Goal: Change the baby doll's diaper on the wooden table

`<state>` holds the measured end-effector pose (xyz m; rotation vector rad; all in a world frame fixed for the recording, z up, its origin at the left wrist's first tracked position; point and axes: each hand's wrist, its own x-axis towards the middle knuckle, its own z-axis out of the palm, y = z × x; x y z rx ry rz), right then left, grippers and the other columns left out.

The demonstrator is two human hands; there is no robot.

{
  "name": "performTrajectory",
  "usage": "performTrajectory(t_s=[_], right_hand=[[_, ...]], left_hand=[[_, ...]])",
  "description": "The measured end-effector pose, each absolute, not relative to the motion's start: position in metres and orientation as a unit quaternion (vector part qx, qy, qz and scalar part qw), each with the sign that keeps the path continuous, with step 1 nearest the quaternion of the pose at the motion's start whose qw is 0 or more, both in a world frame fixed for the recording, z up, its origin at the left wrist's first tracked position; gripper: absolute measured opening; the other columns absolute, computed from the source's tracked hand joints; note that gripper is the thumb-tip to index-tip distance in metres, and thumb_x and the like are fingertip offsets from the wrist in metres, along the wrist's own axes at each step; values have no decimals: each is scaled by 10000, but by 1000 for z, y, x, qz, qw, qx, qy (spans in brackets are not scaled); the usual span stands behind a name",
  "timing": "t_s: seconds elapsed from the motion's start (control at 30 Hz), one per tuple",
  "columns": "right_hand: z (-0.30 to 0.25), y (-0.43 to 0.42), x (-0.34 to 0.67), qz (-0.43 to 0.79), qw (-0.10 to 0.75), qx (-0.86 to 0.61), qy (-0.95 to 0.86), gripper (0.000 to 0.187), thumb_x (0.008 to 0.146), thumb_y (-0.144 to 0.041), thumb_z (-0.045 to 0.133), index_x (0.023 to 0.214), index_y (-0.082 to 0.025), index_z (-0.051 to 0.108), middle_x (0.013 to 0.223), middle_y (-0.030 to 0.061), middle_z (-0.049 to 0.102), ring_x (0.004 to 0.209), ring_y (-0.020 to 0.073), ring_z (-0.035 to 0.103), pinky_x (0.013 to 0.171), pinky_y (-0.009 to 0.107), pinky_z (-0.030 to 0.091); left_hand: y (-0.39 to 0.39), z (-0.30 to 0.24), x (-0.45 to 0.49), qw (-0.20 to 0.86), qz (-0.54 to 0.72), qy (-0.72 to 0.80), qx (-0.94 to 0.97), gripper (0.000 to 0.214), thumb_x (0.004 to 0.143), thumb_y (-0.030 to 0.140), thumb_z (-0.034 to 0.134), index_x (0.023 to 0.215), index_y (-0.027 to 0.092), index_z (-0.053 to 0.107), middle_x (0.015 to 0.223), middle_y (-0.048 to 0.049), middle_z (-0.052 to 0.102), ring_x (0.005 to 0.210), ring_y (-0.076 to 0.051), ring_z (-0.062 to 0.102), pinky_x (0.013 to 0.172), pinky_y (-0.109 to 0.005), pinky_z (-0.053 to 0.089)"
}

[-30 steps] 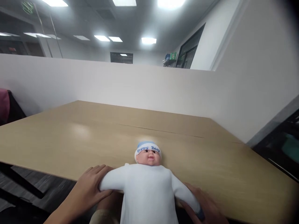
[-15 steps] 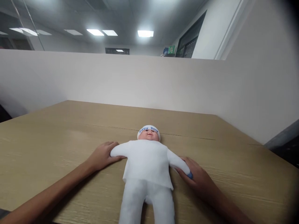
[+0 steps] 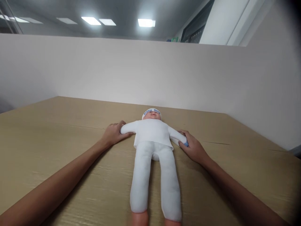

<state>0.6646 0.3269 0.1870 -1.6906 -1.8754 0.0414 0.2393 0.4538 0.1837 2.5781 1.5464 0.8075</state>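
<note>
A baby doll (image 3: pixel 154 135) lies on its back on the wooden table (image 3: pixel 77 150), head away from me and arms spread. It wears a white top, white trousers and a white cap with blue lettering. My left hand (image 3: pixel 115 133) is closed around the end of the doll's arm on the left. Around the other arm, close to a blue patch at its end, my right hand (image 3: pixel 192 146) is wrapped. Both doll hands are mostly hidden. Its lower legs show bare below the trousers and run out of the bottom of the view.
A low pale wall (image 3: pixel 131 72) stands along the table's far edge, and another wall (image 3: pixel 268 88) rises at the right. Thin seams cross the tabletop. Beyond the low wall, lit ceiling panels (image 3: pixel 146 23) show.
The doll has moved farther from me across the table with both my hands still on its arms. More of its legs now shows, and the view is tilted lower.
</note>
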Motion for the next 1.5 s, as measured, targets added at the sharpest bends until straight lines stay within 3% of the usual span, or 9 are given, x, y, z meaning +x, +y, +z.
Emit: performTrajectory(t_s=[0.1, 0.33, 0.63, 0.8, 0.93, 1.1, 1.23, 1.4, 1.5], right_hand=[[182, 356, 674, -8, 317, -636, -703, 517, 919, -368, 610, 1420, -248, 561, 1386, 124, 722, 1209, 331, 695, 1008, 459, 547], [176, 377, 685, -76, 313, -637, -700, 472, 1016, -568, 569, 1313, -208, 639, 1244, 156, 752, 1127, 353, 691, 1018, 493, 534], [170, 374, 702, -63, 295, -642, -705, 566, 995, -531, 571, 1455, -204, 620, 1414, 152, 733, 1263, 354, 661, 1104, 510, 498], [162, 353, 693, -101, 305, -670, -669, 721, 967, -562, 574, 1556, -149, 520, 1553, 225, 606, 1428, 393, 544, 1210, 581, 409], [159, 317, 672, -126, 315, -683, -647, 736, 952, -526, 581, 1555, -113, 493, 1544, 244, 584, 1435, 391, 516, 1235, 574, 389], [161, 256, 632, -144, 338, -702, -610, 603, 948, -418, 587, 1466, -112, 548, 1436, 254, 642, 1349, 398, 558, 1170, 602, 438], [174, 179, 583, -148, 372, -691, -602, 466, 982, -413, 600, 1362, -142, 607, 1318, 211, 705, 1260, 377, 616, 1122, 594, 484], [162, 46, 531, -195, 459, -571, -653, 312, 1040, -267, 657, 1348, -229, 626, 1217, 113, 742, 1170, 287, 687, 1059, 481, 541], [119, -16, 522, -232, 433, -494, -717, 265, 1005, -146, 691, 1240, -268, 674, 1019, 31, 767, 996, 221, 739, 934, 374, 581]], left_hand=[[477, 179, 247, -20, 293, 496, 817, 769, 908, 859, 609, 1280, 187, 652, 1059, -131, 789, 984, -341, 724, 858, -401, 512], [499, 166, 241, 12, 305, 479, 823, 627, 988, 733, 599, 1357, 228, 653, 1269, -131, 729, 1152, -342, 653, 1025, -466, 469], [487, 163, 237, 23, 289, 494, 820, 576, 1009, 631, 619, 1416, 225, 642, 1332, -152, 735, 1248, -364, 607, 1087, -491, 432], [456, 161, 241, -12, 319, 547, 774, 636, 1056, 477, 577, 1591, 143, 484, 1525, -250, 596, 1378, -431, 517, 1119, -564, 414], [419, 161, 244, -19, 354, 571, 740, 574, 1057, 308, 530, 1586, 97, 459, 1569, -279, 535, 1421, -439, 475, 1144, -587, 401], [359, 172, 250, -2, 369, 559, 743, 499, 989, 192, 564, 1483, 119, 555, 1510, -253, 577, 1375, -428, 512, 1105, -587, 442], [282, 191, 248, 16, 403, 532, 745, 402, 1019, 253, 589, 1412, 168, 593, 1422, -184, 633, 1310, -351, 574, 1079, -487, 480], [127, 182, 232, 9, 508, 410, 758, 149, 1050, 199, 552, 1157, 239, 648, 927, -23, 698, 820, -216, 625, 899, -415, 420], [44, 137, 231, -2, 508, 293, 810, 155, 1001, 141, 518, 974, 229, 643, 768, -6, 646, 725, -202, 578, 836, -403, 376]])
